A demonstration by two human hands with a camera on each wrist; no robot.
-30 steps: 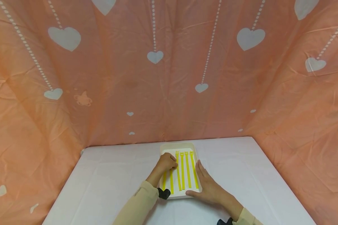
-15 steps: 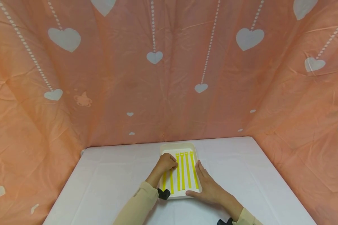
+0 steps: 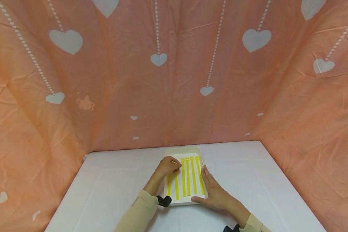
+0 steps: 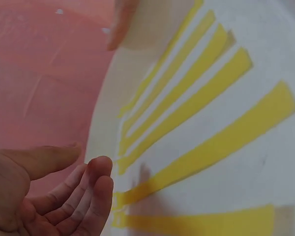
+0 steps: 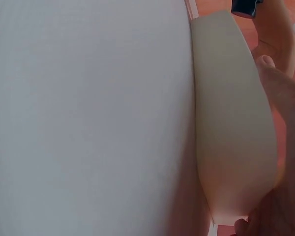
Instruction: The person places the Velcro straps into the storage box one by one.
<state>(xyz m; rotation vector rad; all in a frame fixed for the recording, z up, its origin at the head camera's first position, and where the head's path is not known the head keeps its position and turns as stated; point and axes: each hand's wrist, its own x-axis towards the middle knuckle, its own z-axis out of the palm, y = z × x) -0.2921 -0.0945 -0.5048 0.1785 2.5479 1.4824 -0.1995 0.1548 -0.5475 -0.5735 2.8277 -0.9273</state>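
Note:
A white tray (image 3: 183, 150) holds several yellow cable straps (image 3: 188, 180), flat and side by side, their slotted heads at the far end. My left hand (image 3: 168, 166) is over the tray's left half, covering the heads of the two leftmost straps. In the left wrist view its fingers (image 4: 101, 189) are loosely bent, the thumb stands apart, and nothing is between them. My right hand (image 3: 216, 193) rests against the tray's near right corner, fingers straight along the right side and thumb at the front edge. From the right wrist, the tray's outer wall (image 5: 231, 108) shows beside that hand.
A white cloth (image 3: 116, 190) covers the table under the tray. Pink curtains (image 3: 174, 106) with white hearts enclose the back and both sides. Black camera mounts (image 3: 164, 201) sit at the wrists.
The third strap from the left lay slanted a second ago and now lies nearly parallel to its right-hand neighbours. My left hand has drawn slightly left, off that strap. My right hand has stayed put.

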